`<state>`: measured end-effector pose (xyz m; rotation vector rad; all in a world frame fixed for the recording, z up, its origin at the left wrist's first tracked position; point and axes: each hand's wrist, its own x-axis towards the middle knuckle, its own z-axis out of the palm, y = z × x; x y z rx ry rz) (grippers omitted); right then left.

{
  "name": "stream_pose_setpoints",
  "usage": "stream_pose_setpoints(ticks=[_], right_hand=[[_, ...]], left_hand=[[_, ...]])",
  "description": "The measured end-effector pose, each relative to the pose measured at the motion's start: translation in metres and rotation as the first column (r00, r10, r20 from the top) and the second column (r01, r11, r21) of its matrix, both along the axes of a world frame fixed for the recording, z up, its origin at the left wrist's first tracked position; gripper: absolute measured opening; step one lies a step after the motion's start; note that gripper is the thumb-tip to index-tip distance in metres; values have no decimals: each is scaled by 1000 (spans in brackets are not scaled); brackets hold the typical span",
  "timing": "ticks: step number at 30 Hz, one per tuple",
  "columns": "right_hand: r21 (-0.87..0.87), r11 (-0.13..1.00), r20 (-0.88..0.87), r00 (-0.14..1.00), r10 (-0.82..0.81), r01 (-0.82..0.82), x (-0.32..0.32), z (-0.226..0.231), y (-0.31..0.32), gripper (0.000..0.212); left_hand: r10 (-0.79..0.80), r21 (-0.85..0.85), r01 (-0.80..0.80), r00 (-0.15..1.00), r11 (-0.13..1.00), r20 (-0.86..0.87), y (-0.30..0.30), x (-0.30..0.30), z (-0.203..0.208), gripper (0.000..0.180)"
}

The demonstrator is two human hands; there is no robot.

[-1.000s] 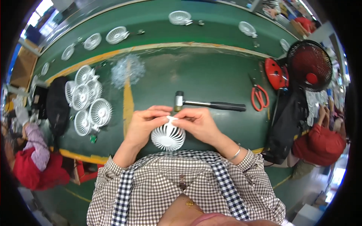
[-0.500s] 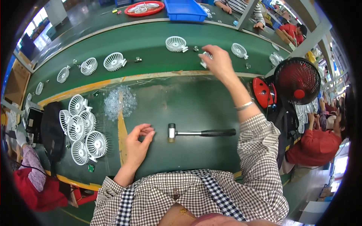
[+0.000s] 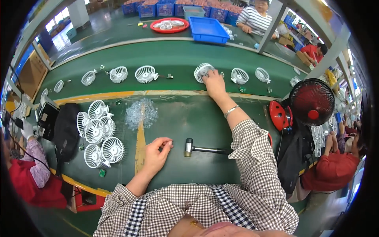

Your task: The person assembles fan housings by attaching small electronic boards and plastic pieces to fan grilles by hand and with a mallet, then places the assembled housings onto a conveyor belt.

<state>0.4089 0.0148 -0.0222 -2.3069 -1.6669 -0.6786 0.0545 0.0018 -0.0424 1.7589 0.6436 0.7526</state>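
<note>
Head view: touching ribbed white plastic housing (image 3: pixel 202 70) with right hand (image 3: pixel 215 81), grip unclear; curling empty left hand (image 3: pixel 157 155), no longer two-handed.

Six clustered fan cages (image 3: pixel 113 150), one hammer (image 3: pixel 203 149)

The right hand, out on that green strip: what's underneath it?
Under the right hand is a round white slatted housing, its left side in plain view. The fingers cover its lower right part, so any grip there cannot be seen.
</note>
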Motion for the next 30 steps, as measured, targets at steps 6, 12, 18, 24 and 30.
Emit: stream_pose_setpoints(ticks=[6,12,18,24,30], right_hand=[[-52,999,30,999,-12,13,-10,-3,2,15],[2,961,88,958,274,-275,-107,50,-30,8],[171,799,-352,722,596,-576,-246,78,-111,40],[234,832,-489,679,547,-502,-233,70,-146,27],[87,826,-696,560,450,-556,-234,28,-185,27]], left_hand=[[-26,6,26,1000,1000,16,2,4,-2,10],[-121,-212,138,988,968,92,0,-13,4,22],[19,-661,263,921,703,388,-7,-30,26,29],[11,-329,-16,1000,944,-17,8,-55,26,26],[-306,148,360,905,921,-296,-16,-63,42,59]])
